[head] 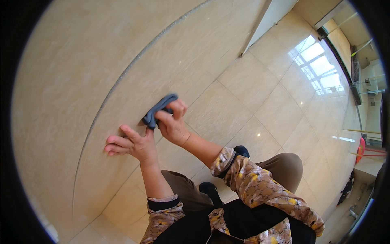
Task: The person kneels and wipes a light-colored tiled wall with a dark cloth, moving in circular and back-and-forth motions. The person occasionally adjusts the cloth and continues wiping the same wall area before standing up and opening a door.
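My right hand [173, 122] grips a folded blue-grey cloth [158, 109] and holds it against the beige tiled wall [146, 79]. Close beside it, my left hand [134, 142] has its fingers spread, with their tips at the wall and the thumb at the cloth's lower end. Whether the thumb presses on the cloth or only touches it, I cannot tell. A grey grout line [122, 76] runs in a curve along the wall, to the left of both hands.
Glossy floor tiles [243, 88] reflect a window. A white door edge [259, 27] meets the floor at the top. My knees and dark shoes [210, 190] are below the hands. At the far right are a red dustpan [361, 149] and several poles.
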Tool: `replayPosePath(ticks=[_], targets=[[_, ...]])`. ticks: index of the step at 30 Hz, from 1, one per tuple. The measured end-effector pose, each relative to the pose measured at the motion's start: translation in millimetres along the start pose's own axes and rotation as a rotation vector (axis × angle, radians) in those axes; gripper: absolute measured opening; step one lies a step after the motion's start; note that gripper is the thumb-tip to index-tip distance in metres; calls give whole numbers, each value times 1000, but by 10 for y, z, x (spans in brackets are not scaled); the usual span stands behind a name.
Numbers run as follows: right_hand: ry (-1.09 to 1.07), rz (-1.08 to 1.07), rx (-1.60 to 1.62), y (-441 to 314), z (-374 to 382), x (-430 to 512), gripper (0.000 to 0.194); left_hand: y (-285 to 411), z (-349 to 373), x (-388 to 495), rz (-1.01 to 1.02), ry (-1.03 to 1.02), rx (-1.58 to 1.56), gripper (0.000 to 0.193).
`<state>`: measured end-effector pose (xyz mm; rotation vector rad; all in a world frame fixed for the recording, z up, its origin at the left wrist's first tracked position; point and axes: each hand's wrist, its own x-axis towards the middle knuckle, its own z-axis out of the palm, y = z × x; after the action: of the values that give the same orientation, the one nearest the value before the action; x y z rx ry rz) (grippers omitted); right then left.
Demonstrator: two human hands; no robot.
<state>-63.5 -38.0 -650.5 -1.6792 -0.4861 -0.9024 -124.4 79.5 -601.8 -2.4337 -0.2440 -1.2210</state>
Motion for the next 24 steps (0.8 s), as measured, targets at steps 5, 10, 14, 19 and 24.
replayPosePath(ticks=[5, 10, 14, 19, 24], targets=[[202, 30, -141, 658, -80, 172, 37, -5, -179, 17, 53, -21, -43, 127], [303, 435, -89, 1413, -329, 465, 55, 162, -214, -191, 153, -42, -352, 108], [338, 341, -159, 1023, -131, 218, 55, 217, -19, -340, 186, -152, -173, 86], [5, 204, 44, 147, 105, -525, 43, 207, 164, -402, 225, -115, -21, 78], [223, 204, -72, 942, 12, -212, 50, 171, 177, -398, 265, -128, -11, 85]])
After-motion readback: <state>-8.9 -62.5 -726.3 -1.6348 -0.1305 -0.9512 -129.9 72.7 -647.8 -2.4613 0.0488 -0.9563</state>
